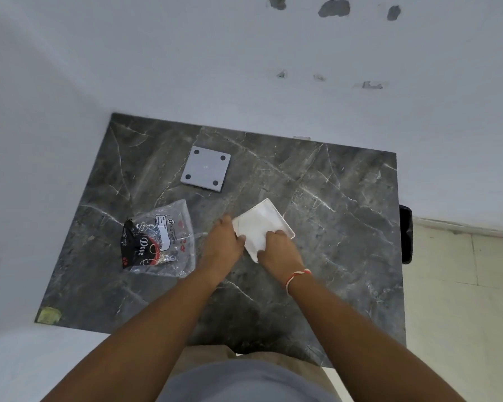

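Observation:
A white square tray-like piece (262,221) with a raised rim sits tilted over the middle of the dark marble table (331,227). My left hand (222,242) grips its left edge, thumb on the inner face. My right hand (278,249) holds its near corner, fingers curled over the rim. A red-and-white thread is tied round my right wrist. The tray's near part is hidden by both hands.
A grey square plate (206,168) with four dark dots lies at the back of the table. A clear plastic bag (160,240) with a black printed card lies to the left. White walls close in behind and left. A black object (405,233) juts past the table's right edge.

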